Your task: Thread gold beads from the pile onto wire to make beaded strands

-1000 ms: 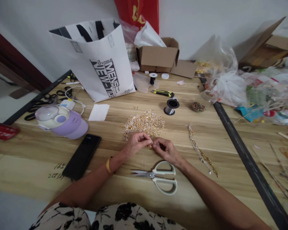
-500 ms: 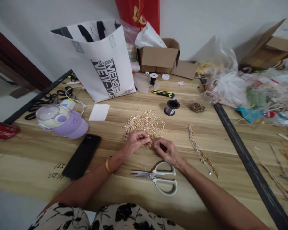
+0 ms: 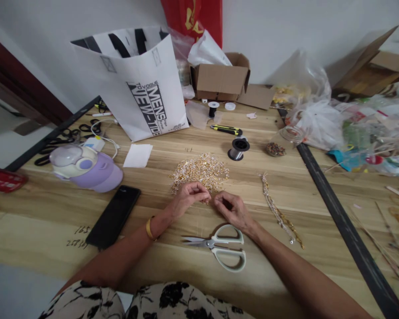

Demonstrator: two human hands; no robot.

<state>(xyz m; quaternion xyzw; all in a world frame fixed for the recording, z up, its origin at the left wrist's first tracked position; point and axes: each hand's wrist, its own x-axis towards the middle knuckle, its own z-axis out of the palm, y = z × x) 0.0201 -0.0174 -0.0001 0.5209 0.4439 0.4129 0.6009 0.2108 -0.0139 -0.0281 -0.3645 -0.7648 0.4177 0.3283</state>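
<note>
A heap of small gold and clear beads or charms (image 3: 201, 170) lies on the wooden table (image 3: 159, 266). At its near edge my left hand (image 3: 191, 195) is closed in a pinch, with tiny reddish-gold pieces by its fingertips. My right hand (image 3: 231, 207) faces it a short gap away, thumb and forefinger pinched together. What either pinch holds is too small to make out. Below my hands lie scissors (image 3: 216, 243) with pale handles, blades pointing left. To the right, gold and silver beaded strands (image 3: 279, 210) are laid out on the tabletop.
A black phone (image 3: 113, 217) and a purple-and-white cup (image 3: 88, 168) are at left. Behind the heap are a wire spool (image 3: 238, 148), a yellow-black utility knife (image 3: 226, 130) and a white bag (image 3: 146, 88). A jar of dark beads (image 3: 279, 144) and plastic bags (image 3: 319, 124) occupy the right.
</note>
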